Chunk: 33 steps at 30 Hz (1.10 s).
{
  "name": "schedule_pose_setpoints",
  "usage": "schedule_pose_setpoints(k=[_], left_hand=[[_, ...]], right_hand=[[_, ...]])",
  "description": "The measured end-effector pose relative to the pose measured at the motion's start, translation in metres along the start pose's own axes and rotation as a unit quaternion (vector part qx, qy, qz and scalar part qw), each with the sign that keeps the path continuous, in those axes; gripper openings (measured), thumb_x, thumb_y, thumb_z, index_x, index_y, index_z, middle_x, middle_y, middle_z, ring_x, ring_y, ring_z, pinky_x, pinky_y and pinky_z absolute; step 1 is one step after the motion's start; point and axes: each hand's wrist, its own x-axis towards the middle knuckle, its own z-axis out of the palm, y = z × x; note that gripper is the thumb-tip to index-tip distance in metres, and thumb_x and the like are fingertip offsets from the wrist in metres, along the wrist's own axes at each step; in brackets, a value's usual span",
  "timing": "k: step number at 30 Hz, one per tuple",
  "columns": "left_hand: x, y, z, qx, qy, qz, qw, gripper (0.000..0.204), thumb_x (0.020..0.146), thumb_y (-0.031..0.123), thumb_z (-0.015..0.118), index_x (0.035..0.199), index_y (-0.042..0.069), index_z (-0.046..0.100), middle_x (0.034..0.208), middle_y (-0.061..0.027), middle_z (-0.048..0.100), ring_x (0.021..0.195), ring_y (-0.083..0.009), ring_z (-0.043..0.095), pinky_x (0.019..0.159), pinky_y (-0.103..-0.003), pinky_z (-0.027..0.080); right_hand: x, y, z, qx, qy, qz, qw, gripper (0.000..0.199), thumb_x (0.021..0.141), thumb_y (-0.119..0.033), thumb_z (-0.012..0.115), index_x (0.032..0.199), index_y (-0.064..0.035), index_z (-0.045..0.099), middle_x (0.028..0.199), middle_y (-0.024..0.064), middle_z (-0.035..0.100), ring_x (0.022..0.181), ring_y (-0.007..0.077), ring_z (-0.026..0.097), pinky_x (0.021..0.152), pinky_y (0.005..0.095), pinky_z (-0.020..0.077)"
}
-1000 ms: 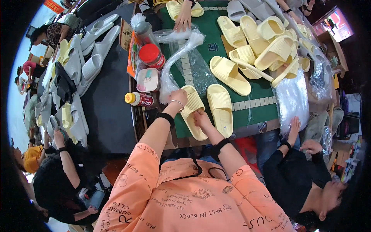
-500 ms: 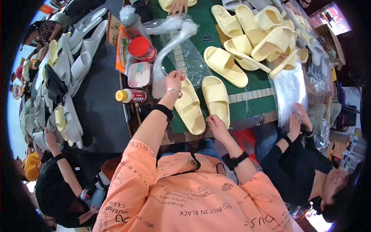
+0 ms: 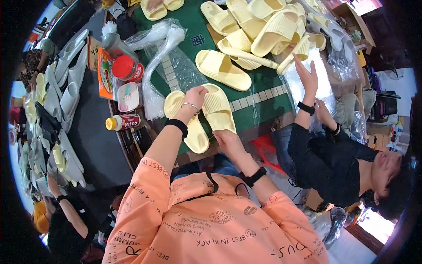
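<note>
Both hands grip one pale yellow slipper (image 3: pixel 218 109), left hand (image 3: pixel 195 94) at its top, right hand (image 3: pixel 226 137) at its heel, pairing it beside the other slipper (image 3: pixel 187 121) on the green surface (image 3: pixel 263 79).

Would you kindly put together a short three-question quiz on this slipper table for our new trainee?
1. True or false: the left hand rests on the top edge of a pale yellow slipper.
2. Which does the right hand touch? A) that slipper's near end B) the red-capped jar C) the small bottle
3. Fill in: the slippers lie on a ___ mat.

Key: 1 true; 2 A; 3 green.
</note>
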Motion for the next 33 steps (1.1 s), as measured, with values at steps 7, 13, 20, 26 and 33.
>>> schedule_pose_setpoints(k=[7,13,20,26,33], left_hand=[[0.003,-0.008,0.008,-0.008,-0.012,-0.039,0.999,0.021,0.078,0.021,0.045,0.079,0.004,0.059,0.076,-0.0125,0.059,0.071,-0.0269,0.056,0.065,-0.032,0.043],[0.006,-0.008,0.008,-0.048,-0.029,-0.091,0.994,0.020,0.075,0.022,0.049,0.078,0.006,0.060,0.076,-0.0149,0.058,0.072,-0.0280,0.057,0.066,-0.035,0.044],[0.006,-0.013,0.010,-0.054,-0.071,-0.095,0.991,0.020,0.076,0.021,0.047,0.076,0.007,0.061,0.078,-0.0140,0.059,0.073,-0.0250,0.056,0.067,-0.031,0.043],[0.006,0.008,0.002,-0.108,-0.144,-0.154,0.972,0.021,0.079,0.019,0.045,0.081,0.007,0.063,0.078,-0.0024,0.057,0.070,-0.0110,0.049,0.065,-0.024,0.039],[0.007,0.017,-0.010,-0.170,-0.185,-0.239,0.938,0.023,0.080,0.016,0.041,0.088,0.012,0.063,0.089,-0.0022,0.056,0.077,-0.0117,0.050,0.067,-0.023,0.040]], right_hand=[[0.034,0.033,0.023,0.025,0.008,0.075,0.997,0.007,0.071,-0.004,0.048,0.074,0.0019,0.050,0.071,0.0185,0.052,0.070,0.0341,0.050,0.062,0.0401,0.0400],[0.045,0.050,0.049,0.046,0.094,0.051,0.993,0.012,0.072,-0.004,0.047,0.081,0.0032,0.049,0.076,0.0224,0.049,0.075,0.0380,0.046,0.064,0.0420,0.0371],[0.051,0.049,0.055,-0.124,-0.010,0.066,0.990,0.015,0.066,-0.008,0.050,0.077,0.0014,0.055,0.073,0.0193,0.054,0.071,0.0340,0.051,0.065,0.0462,0.0349],[0.056,0.062,0.058,-0.107,0.014,0.018,0.994,0.016,0.061,-0.002,0.049,0.076,-0.0019,0.057,0.077,0.0175,0.055,0.076,0.0347,0.050,0.069,0.0435,0.0360],[0.057,0.060,0.051,-0.107,-0.132,0.069,0.983,0.021,0.063,-0.002,0.048,0.083,-0.0020,0.055,0.086,0.0182,0.053,0.086,0.0339,0.046,0.075,0.0414,0.0336]])
